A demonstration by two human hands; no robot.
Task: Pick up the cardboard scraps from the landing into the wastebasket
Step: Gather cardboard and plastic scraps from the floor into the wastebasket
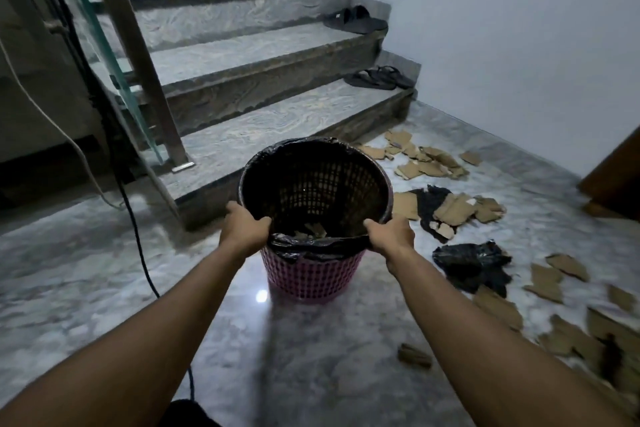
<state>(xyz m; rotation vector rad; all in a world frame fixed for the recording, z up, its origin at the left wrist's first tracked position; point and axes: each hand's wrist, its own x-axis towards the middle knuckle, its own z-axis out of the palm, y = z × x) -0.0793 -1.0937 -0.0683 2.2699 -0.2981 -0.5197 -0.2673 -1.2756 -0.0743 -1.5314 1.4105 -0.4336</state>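
Hands grip the basket (313, 274) rim on its near side; left hand (244, 227) has its fingers curled over the edge and the black liner (304, 248), right hand (391, 234) likewise, thumb inside the rim; both are clamped on the basket, not spread. Basket is pink, tilted toward the camera, on the floor (104, 270) at the foot of the stairs (242, 107); a few scraps already lie in its bottom. Most scraps (426, 159) lie to the right, one cluster near the bottom step, another around a black bag (472, 265), more at the right edge; one rolled piece (414, 355) lies nearer the camera. Risks, as I judge them: the loose liner may slip off the rim under the fingers; tipping further could spill what is inside; a cable (138, 239) trails close on the left and could snag a foot.
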